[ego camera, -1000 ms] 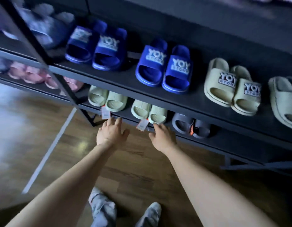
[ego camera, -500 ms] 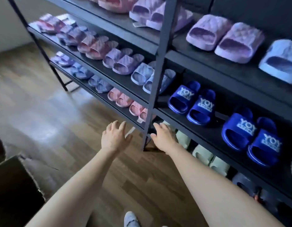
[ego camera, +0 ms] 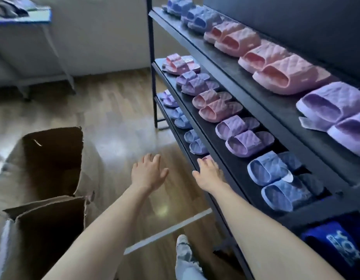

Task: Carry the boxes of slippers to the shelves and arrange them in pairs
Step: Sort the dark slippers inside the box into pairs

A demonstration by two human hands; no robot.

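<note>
The shelves point(ego camera: 231, 77) fill the right side of your view as three dark tiers running away from you. The wood floor point(ego camera: 114, 110) covers the left side. The boxes point(ego camera: 54, 162) stand open on the floor at your left, well apart from the shelves, and their insides are too dark to read. The slippers point(ego camera: 219, 106) lie on all three tiers in side-by-side pairs. The top tier holds blue, pink, pink and purple. The middle tier holds pink, purple, pink, purple and blue. The lowest tier holds small purple and blue pairs. A dark blue slipper point(ego camera: 336, 245) lies at the lower right. Your left grip point(ego camera: 147, 172) hovers over the floor between boxes and shelves, with fingers straight and spread, holding nothing. Your right grip point(ego camera: 208, 172) is at the shelves' front edge, with fingers extended, holding nothing. You cannot tell whether it touches the edge.
</note>
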